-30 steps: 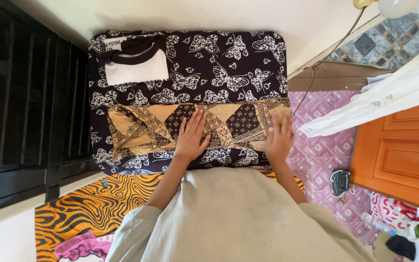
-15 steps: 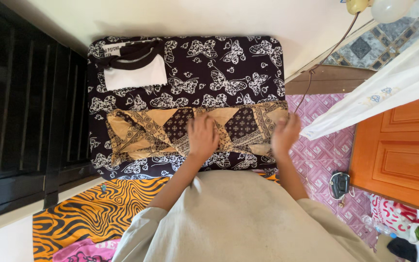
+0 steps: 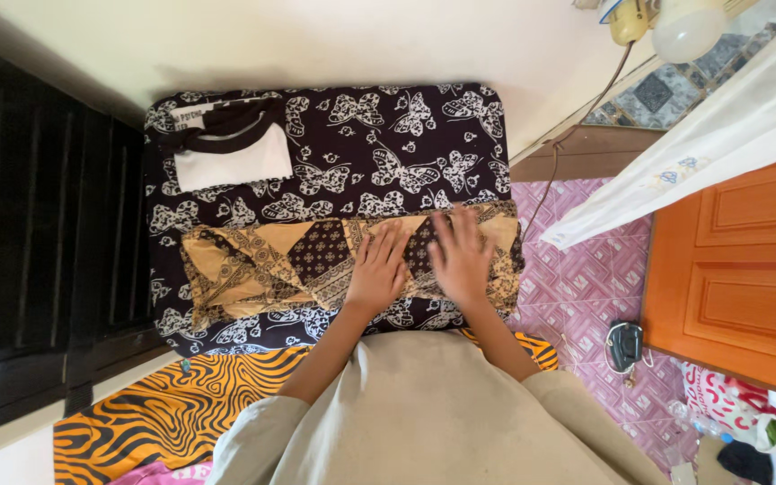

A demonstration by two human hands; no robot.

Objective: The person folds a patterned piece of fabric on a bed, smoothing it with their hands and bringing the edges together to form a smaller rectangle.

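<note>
A tan and dark brown patterned cloth (image 3: 253, 260) lies folded into a long strip across a black pad with white butterflies (image 3: 361, 135). My left hand (image 3: 377, 268) rests flat on the middle of the strip, fingers spread. My right hand (image 3: 460, 256) lies flat beside it, pressing the strip's right part, which looks doubled over leftward. Both hands touch the cloth; neither grips it. A folded white shirt with dark trim (image 3: 231, 153) sits at the pad's far left corner.
An orange and black striped mat (image 3: 181, 395) lies under me. A dark slatted surface (image 3: 38, 251) runs along the left. On the right are pink tiles (image 3: 586, 269), a small black device (image 3: 626, 346), an orange wooden door (image 3: 747, 260), a white curtain (image 3: 702, 153) and a cord (image 3: 577, 126).
My right hand has moved left from the strip's right end to beside my left hand, bringing that end of the cloth inward. The left hand stayed near the middle.
</note>
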